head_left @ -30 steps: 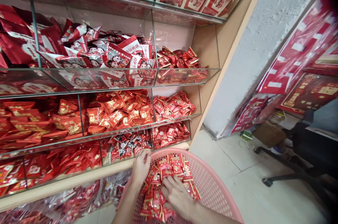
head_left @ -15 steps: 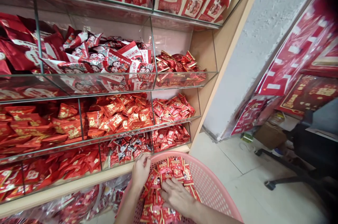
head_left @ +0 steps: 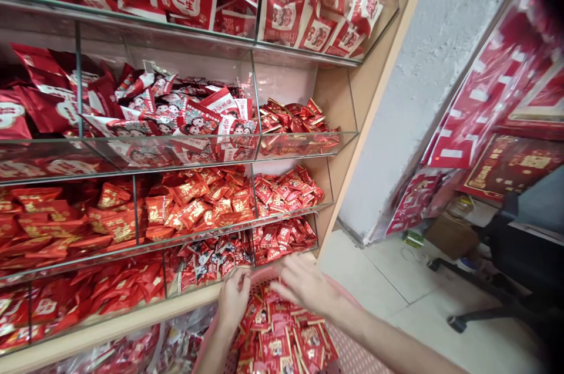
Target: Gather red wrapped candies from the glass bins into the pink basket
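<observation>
A pink perforated plastic basket (head_left: 352, 336) holds many small red and gold candy packets (head_left: 277, 346). At its left side my left hand (head_left: 232, 299) is closed on the rim, its fingers curled. My right hand (head_left: 304, 285), blurred by motion, reaches over the basket's far part with fingers stretched apart, and I see nothing in it. Just beyond its fingertips is the shelf's lower right compartment, filled with red packets (head_left: 282, 239). Black, white and red packets (head_left: 215, 258) lie in the compartment left of that one.
A wooden shelf unit (head_left: 352, 157) with glass dividers and fronts carries red packets on several levels. Clear plastic bags (head_left: 132, 344) lie under its bottom board. At right are a grey wall (head_left: 392, 68), a wheeled black chair (head_left: 502, 245) and tiled floor (head_left: 396, 292).
My right hand has lifted off the packets and moved forward and up toward the shelf. My left hand stays at the rim. The view has tilted slightly upward.
</observation>
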